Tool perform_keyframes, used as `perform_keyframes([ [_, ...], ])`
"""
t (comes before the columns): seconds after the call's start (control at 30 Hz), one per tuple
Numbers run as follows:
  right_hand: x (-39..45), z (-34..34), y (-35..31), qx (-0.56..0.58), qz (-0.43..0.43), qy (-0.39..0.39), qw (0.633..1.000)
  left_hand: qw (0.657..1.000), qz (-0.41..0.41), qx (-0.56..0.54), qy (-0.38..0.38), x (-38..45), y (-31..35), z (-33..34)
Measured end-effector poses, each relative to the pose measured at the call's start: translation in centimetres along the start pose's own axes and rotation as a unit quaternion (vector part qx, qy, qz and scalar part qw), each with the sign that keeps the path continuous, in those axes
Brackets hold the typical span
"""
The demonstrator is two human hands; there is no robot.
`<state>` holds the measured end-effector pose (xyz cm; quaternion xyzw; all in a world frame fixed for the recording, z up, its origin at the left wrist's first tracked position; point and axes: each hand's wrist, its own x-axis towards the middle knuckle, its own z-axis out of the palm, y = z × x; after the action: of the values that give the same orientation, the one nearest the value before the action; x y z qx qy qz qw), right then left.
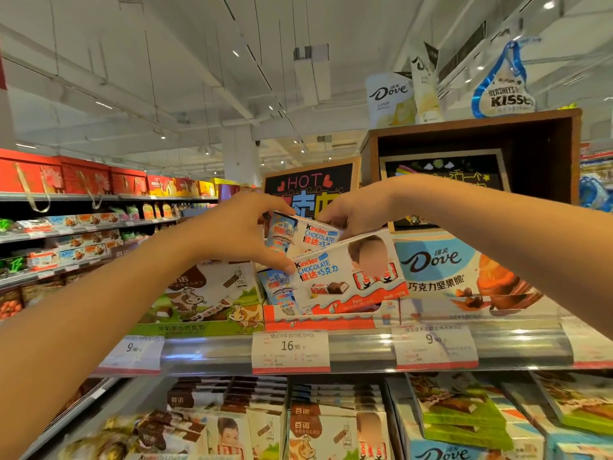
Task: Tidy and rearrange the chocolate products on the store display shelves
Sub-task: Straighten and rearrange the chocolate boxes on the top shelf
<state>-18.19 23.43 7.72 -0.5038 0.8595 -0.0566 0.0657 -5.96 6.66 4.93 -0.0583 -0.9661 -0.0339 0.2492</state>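
Shelving (205,351) with price tags along its rail carries a Dove display box (464,277) on the right, a cow-print carton (205,293) on the left and a red Kinder tray (318,322) between them. Above that tray, the left hand (242,232) pinches the front Kinder box (348,277) by its tilted top-left corner. The right hand (356,209) curls its fingers over the top edge of the rear Kinder box (306,235).

— How many Kinder boxes do you count up there?

— I count two Kinder boxes (348,270) held up, one behind the other. Two hands (242,234) on them.

— Price tags on that shelf rail?

— Three I can read: 9.90, 16.90 (290,350), 9.90.

— And on top of the wooden crate?

— Two Dove bags (389,97) and one Hershey's Kisses bag (506,91).
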Motion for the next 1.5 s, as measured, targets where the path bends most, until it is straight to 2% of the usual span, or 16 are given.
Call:
perform_keyframes([
  [0.13, -1.9, -1.2, 1.5, 0.066, 0.004, 0.065, 0.996, 1.0, 0.008, 0.012, 0.006, 0.2, 0.0, 0.0],
  [0.3, -1.9, 0.1, 2.2, 0.07, -0.022, 0.045, 0.996, 1.0, 0.015, 0.007, 0.003, 0.4, -0.1, 0.0],
  [0.47, -2.5, -0.6, 1.4, -0.017, -0.052, 0.121, 0.991, 1.0, 0.002, 0.009, 0.004, 0.1, 0.1, -0.2],
  [0.67, -1.9, -0.5, 0.7, -0.021, -0.012, 0.071, 0.997, 0.997, -0.002, 0.054, -0.05, 0.0, 0.7, -0.3],
  [0.87, -0.9, 0.2, -0.6, -0.059, 0.0, 0.069, 0.996, 0.984, 0.001, 0.165, -0.068, 0.4, 0.9, 0.1],
  [1.07, -1.7, 0.9, 0.2, 0.021, 0.015, 0.099, 0.995, 0.985, 0.032, 0.133, -0.105, 0.5, 0.3, -0.2],
  [1.2, -4.6, 0.0, 1.6, 0.106, -0.003, 0.169, 0.98, 0.986, 0.054, 0.14, -0.068, 0.7, 1.3, 0.0],
  [1.33, -8.9, -1.4, 4.5, 0.138, -0.005, 0.23, 0.963, 0.989, 0.102, 0.111, -0.006, 1.5, 4.4, 1.0],
  [1.5, -14.1, -1.8, 10.0, 0.168, 0.014, 0.239, 0.956, 0.993, 0.111, 0.037, 0.017, 4.4, 9.8, 2.8],
])
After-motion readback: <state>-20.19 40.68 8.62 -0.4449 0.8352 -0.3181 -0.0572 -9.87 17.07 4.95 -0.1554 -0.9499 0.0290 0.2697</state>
